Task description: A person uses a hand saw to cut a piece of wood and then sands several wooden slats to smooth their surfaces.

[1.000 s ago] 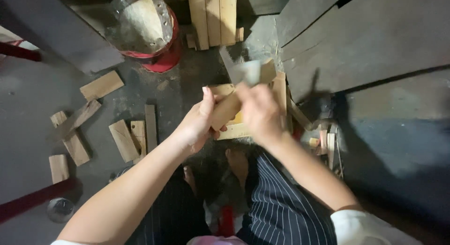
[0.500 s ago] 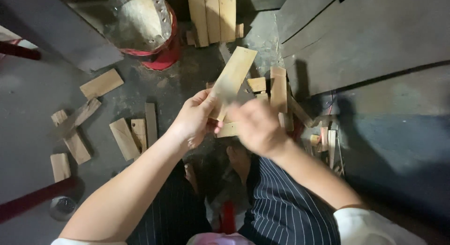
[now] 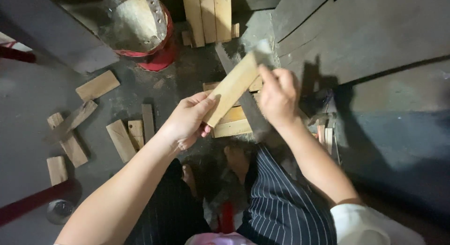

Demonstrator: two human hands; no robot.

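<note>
Compared with half a second back, the wooden strip [image 3: 233, 88] has been tipped a bit lower and shifted toward the right, and the right hand [image 3: 279, 96] has been moved up from below the strip to its upper part. The strip's lower end is gripped by the left hand [image 3: 187, 120], fingers wrapped under, thumb on top. The right hand is closed around something pale and blurred at the strip's top end; what exactly is pinched there can't be made out.

The strip is a flat, pale, rough-sawn plank, long and narrow with square-cut edges. Its long axis runs diagonally, low end toward the left hand, high end pointed up and right, away from the body. It's held in the air above a small stack of similar planks [image 3: 232, 124] lying on the dark, grimy floor [image 3: 28, 95].

Left of the strip, short wood offcuts [image 3: 123, 139] are scattered on the floor. Up and left of it, a red bucket [image 3: 157, 50] with a pale filling can be seen. Beyond the strip, longer boards [image 3: 208, 15] are laid side by side.
</note>
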